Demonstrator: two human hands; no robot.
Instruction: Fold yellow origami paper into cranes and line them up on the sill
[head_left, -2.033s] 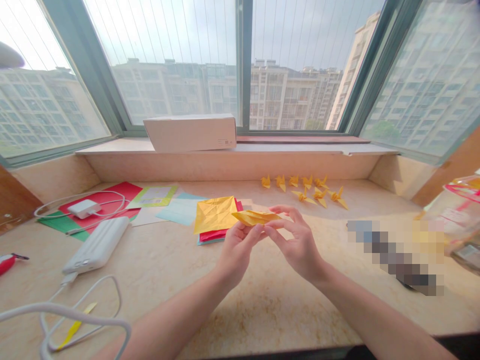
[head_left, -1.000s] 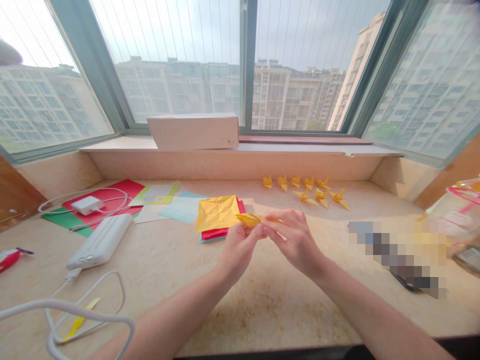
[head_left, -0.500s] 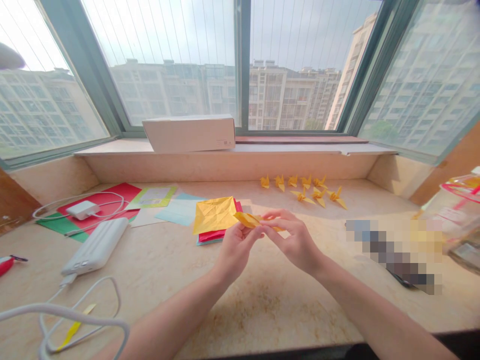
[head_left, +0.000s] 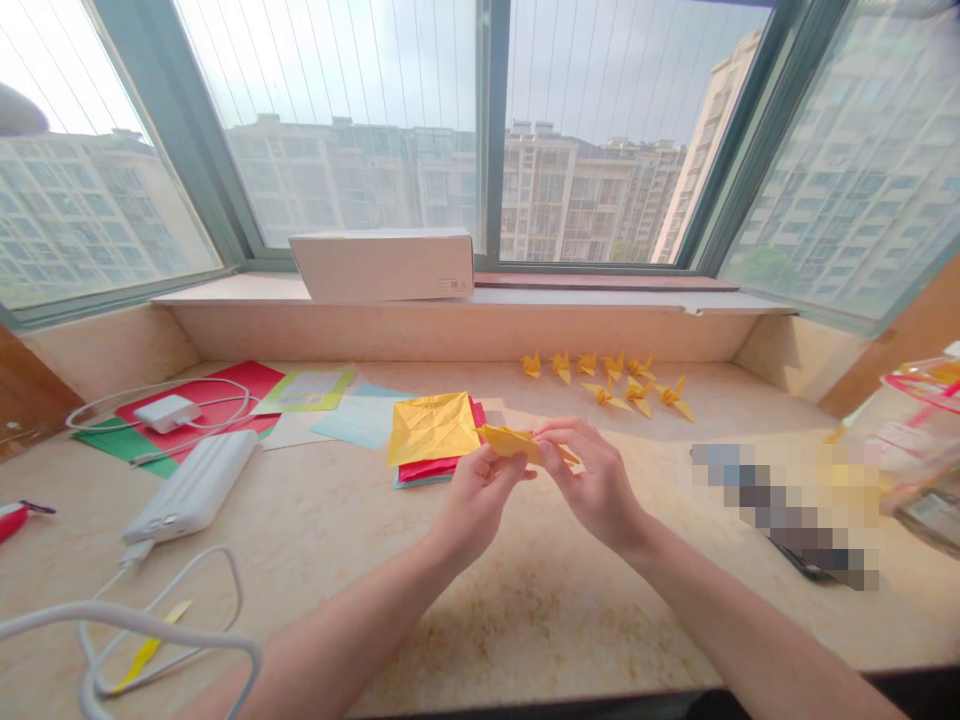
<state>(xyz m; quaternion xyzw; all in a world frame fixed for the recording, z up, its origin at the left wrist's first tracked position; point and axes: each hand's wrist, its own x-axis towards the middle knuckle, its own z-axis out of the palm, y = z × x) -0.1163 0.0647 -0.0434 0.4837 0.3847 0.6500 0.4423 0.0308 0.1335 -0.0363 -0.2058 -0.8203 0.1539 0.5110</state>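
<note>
Both my hands are raised over the stone counter, pinching a narrow folded piece of golden-yellow origami paper [head_left: 512,443] between thumbs and fingers. My left hand [head_left: 480,503] holds its left part, and my right hand [head_left: 592,482] grips nearer its right end, with a pointed tip showing past my fingers. Just left of them lies a creased, unfolded yellow paper square [head_left: 431,428] on a stack of red and teal sheets [head_left: 435,471]. Several finished yellow paper cranes [head_left: 604,380] stand in rows farther off, beyond my right hand.
A white power bank [head_left: 191,487], a charger on red and green paper [head_left: 169,412] and white cables [head_left: 127,620] lie left. A cardboard box [head_left: 382,265] sits on the window ledge. A pixelated patch [head_left: 787,515] hides objects at right, beside a clear plastic container [head_left: 919,440].
My right fingers have closed in along the folded yellow paper, and its right tip now angles downward. My hands have shifted slightly right with it.
</note>
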